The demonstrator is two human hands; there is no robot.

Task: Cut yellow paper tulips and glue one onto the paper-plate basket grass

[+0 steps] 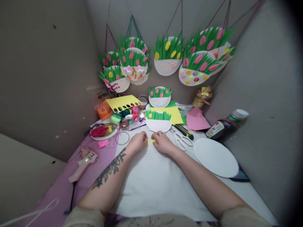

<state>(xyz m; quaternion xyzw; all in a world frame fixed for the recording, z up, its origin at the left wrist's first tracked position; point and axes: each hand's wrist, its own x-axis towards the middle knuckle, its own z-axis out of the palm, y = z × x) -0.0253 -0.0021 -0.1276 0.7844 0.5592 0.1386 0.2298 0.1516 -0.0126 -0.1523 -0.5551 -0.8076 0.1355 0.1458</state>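
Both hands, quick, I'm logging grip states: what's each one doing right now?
Left hand: closed, holding a small yellow piece at its fingertips.
Right hand: closed, with another yellow piece at its fingertips.

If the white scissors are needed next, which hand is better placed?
Probably the right hand: the scissors lie on its side, close to it, while the left hand is farther. Both seem to hold small yellow pieces.

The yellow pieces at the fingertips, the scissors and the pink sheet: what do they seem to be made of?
Yellow pieces: probably paper, matte and evenly coloured, though too small to be sure.
Scissors: handles likely smooth white plastic, judging by their rounded loops.
Pink sheet: likely matte craft paper, flat and straight-edged.
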